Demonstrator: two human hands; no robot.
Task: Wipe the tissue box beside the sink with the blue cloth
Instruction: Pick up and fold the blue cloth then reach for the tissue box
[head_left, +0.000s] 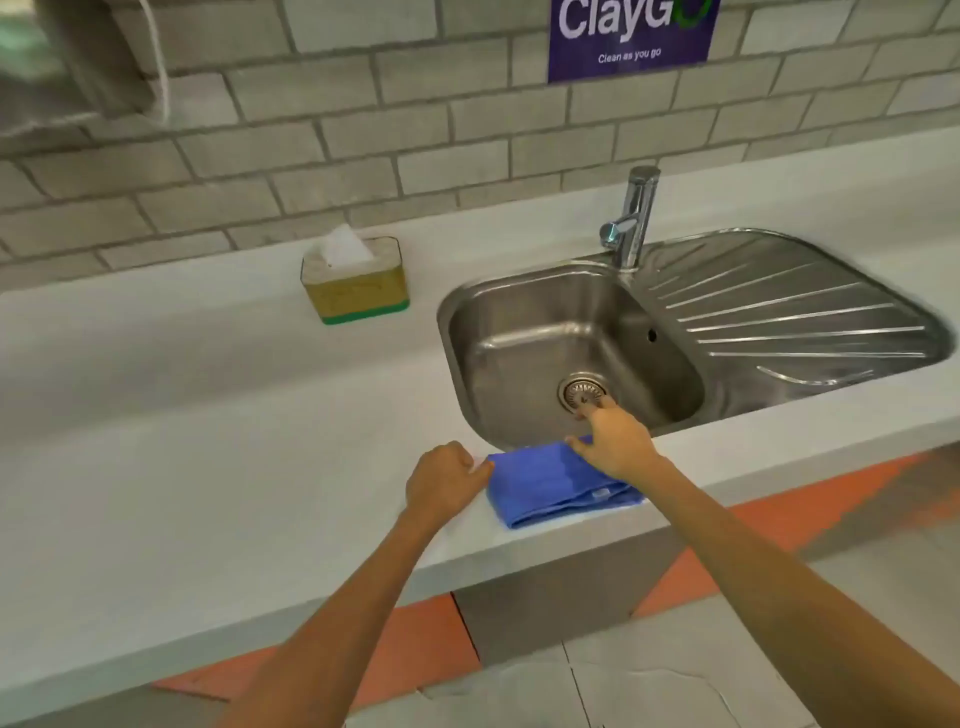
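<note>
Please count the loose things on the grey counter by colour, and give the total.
Blue: 1, the folded blue cloth at the counter's front edge, with both hands on it.
Yellow with a green base: 1, the tissue box with a white tissue sticking out, left of the steel sink.
Total: 2

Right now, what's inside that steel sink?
The sink holds only its round drain strainer; no dishes or water show. The right hand covers the strainer's near edge, and the blue cloth hides part of the sink's front rim.
</note>
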